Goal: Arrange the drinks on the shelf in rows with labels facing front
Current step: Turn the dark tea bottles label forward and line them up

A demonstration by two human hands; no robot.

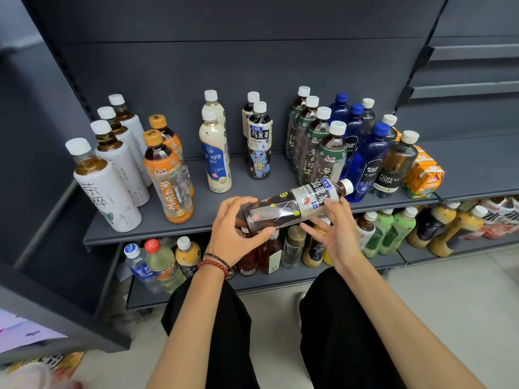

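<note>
A dark oolong tea bottle (295, 204) with a white cap lies on its side in the air over the front edge of the grey shelf (213, 211). My left hand (236, 228) grips its base end, fingers curled round it. My right hand (334, 228) supports the label end from below, fingers mostly straight. Behind stand rows: white-label tea bottles (109, 189) at left, orange-capped jasmine tea (168, 178), milk tea (214, 153), two matching oolong bottles (259, 144), green-label tea (328, 155) and blue soda bottles (368, 161).
A dark Forest Soda bottle (396, 164) and orange juice cartons (424, 175) sit at the shelf's right end. The lower shelf (280, 279) holds several mixed bottles. My knees in black trousers are below. An adjoining grey shelf unit (56, 248) stands at left.
</note>
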